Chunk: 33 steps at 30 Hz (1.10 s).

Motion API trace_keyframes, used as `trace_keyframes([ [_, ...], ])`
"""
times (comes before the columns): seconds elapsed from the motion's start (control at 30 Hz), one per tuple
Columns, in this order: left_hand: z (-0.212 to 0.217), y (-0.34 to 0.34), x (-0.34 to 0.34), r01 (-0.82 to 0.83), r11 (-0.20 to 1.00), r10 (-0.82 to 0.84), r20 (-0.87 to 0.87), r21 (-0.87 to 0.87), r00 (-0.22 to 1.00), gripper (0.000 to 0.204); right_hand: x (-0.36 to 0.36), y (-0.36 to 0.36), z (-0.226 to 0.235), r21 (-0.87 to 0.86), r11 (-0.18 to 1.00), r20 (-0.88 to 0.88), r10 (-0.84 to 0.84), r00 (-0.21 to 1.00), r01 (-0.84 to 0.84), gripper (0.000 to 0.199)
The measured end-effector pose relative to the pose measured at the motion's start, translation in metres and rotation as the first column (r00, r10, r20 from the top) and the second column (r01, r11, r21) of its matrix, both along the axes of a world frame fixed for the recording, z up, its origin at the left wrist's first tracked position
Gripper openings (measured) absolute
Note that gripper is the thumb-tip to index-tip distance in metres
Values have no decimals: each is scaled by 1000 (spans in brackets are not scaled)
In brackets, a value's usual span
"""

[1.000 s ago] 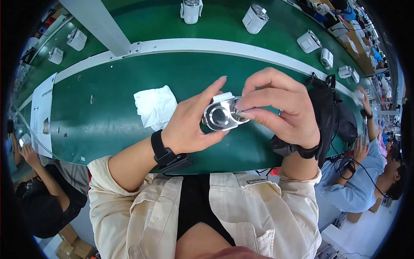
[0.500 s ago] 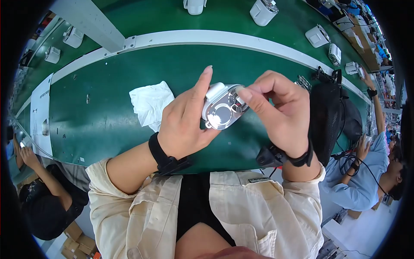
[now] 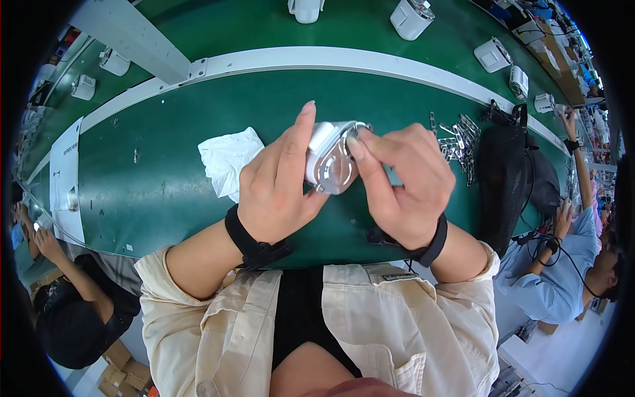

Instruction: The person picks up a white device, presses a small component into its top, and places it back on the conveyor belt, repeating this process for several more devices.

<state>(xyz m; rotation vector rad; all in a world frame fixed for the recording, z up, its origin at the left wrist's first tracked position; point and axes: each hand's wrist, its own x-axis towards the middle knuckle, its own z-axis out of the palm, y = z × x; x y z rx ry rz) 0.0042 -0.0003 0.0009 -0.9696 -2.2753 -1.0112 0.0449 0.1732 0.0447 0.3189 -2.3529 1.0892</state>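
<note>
A small white device [image 3: 322, 137] with a shiny chrome oval end is held up above the green table. My left hand [image 3: 274, 175] is wrapped round its left side, index finger stretched up along the white body. The thumb supports the device from below. At the upper right edge of the chrome end, my right hand [image 3: 407, 172] pinches with thumb and forefinger. Whether a small part sits in that pinch is hidden by the fingertips. A crumpled white cloth [image 3: 228, 162] lies just left of my left hand. Several small metal pieces [image 3: 463, 142] lie in a pile beyond my right hand.
A black bag [image 3: 503, 178] stands on the right of the table. Along the back runs a white rail [image 3: 317, 59], with several white devices [image 3: 411, 18] beyond it. A white sheet [image 3: 66, 185] is at the left edge. Co-workers sit on both sides.
My right hand has come down and left, its fingers drawn in at the device's edge. The device has turned slightly. More of the metal pile shows.
</note>
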Motion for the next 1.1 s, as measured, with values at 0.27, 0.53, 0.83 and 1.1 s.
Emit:
trace_keyframes([
  [0.27,4,-2,6,93,992,-101,105,79,989,77,-22,14,-9,-871,486,264,587,766,-72,28],
  [0.53,2,-2,9,97,989,-107,85,110,991,70,-19,11,-10,-976,195,119,850,513,-97,33],
  [0.83,-4,0,3,122,983,-124,7,135,992,68,-15,5,-21,-909,266,49,832,552,-321,29],
  [1.1,-5,-2,5,135,973,-149,63,190,987,71,-12,3,-8,-911,319,103,791,604,-262,33],
])
